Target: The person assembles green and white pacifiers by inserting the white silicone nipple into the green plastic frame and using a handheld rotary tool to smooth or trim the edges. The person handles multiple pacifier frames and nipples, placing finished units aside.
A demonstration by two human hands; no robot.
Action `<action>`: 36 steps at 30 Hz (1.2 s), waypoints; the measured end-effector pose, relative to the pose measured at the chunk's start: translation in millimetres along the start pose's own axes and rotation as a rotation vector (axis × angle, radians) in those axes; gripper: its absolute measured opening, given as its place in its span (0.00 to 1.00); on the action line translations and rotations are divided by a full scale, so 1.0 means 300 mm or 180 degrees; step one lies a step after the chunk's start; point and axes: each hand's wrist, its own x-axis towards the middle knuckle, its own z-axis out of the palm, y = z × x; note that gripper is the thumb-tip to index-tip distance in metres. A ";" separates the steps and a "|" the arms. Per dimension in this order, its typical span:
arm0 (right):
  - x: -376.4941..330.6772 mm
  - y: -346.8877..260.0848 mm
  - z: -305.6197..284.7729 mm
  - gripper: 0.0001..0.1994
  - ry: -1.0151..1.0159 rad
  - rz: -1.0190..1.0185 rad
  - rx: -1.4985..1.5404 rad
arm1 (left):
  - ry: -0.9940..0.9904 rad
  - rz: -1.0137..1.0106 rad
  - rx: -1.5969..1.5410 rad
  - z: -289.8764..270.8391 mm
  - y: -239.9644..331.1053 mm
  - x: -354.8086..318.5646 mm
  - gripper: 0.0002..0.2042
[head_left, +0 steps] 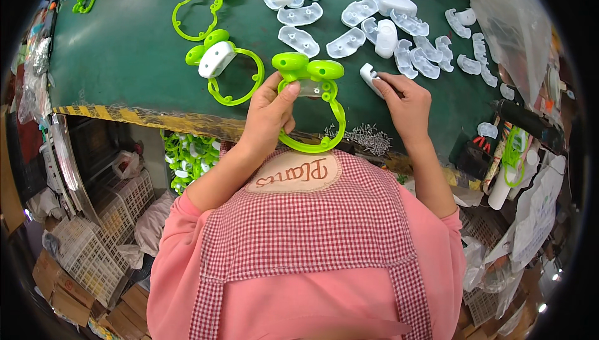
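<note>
- Left hand (269, 110) grasps one green ring frame (340, 117) near the front edge of the green table (137, 47).
- Right hand (409, 102) pinches one small white part (368, 73), apart from this frame.
- Small metal screws (372, 140) lie heaped along the edge.
- Farther away, many translucent white shells (359, 11) are scattered.

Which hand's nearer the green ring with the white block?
Left. The left hand is just right of the ring with the white block, gripping a second ring; the right hand is much farther right, beyond the second ring, holding a white piece.
</note>
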 end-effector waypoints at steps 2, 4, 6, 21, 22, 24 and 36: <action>-0.007 0.016 -0.030 0.07 0.0101 -0.0366 -0.0622 | 0.0006 -0.0033 0.0017 0.006 -0.003 -0.003 0.15; -0.008 0.029 -0.054 0.07 0.0238 -0.0422 -0.0784 | 0.0038 -0.0077 0.0027 0.012 -0.004 -0.005 0.15; 0.004 0.058 -0.078 0.08 0.0405 -0.0927 -0.1185 | 0.0012 -0.0108 0.0072 0.028 -0.002 -0.005 0.15; 0.025 0.064 -0.221 0.19 -0.1408 -0.1740 -0.1672 | -0.0177 -0.0449 0.0163 0.066 -0.007 0.018 0.20; 0.020 0.067 -0.226 0.20 -0.1453 -0.1462 -0.1572 | -0.0271 -0.0529 0.0050 0.063 -0.008 0.022 0.20; 0.013 0.069 -0.225 0.23 -0.1538 -0.0935 -0.1348 | -0.0295 -0.0565 0.0044 0.072 0.001 0.025 0.21; -0.099 0.022 -0.092 0.20 -0.0361 -0.0532 -0.1274 | -0.0097 -0.0384 0.0255 0.072 0.007 0.018 0.22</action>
